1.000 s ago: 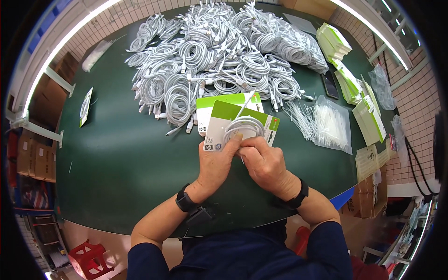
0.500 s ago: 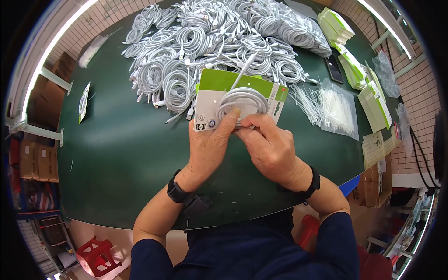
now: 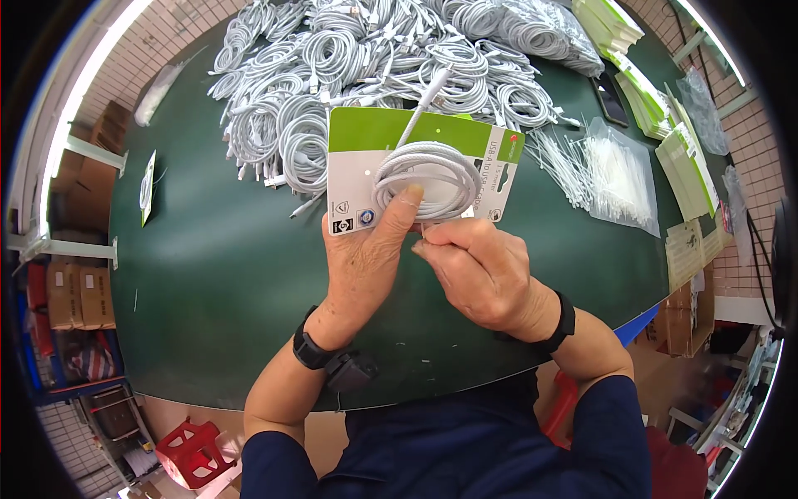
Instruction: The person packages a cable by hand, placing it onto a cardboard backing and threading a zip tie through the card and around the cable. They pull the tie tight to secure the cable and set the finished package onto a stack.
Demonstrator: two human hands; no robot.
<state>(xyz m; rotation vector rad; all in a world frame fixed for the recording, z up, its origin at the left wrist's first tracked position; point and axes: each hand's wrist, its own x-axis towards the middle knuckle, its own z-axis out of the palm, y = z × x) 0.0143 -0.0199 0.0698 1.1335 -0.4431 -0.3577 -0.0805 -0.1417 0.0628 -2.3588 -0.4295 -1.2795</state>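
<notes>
I see the backing card (image 3: 366, 158) held up over the green surface (image 3: 216, 274), long axis running left-right, slightly tilted down to the right, green band on top, white below. Coiled white cable (image 3: 428, 179) sits flat on its face, one free end pointing up-right. Left hand (image 3: 366, 258) grips card from below, thumb pressed on the coil. Right hand (image 3: 482, 270) curled, fingers pinched shut at coil's lower edge; can't tell what they hold. Loose cable pile (image 3: 366, 58) behind, bag of ties (image 3: 615, 166) to the right.
</notes>
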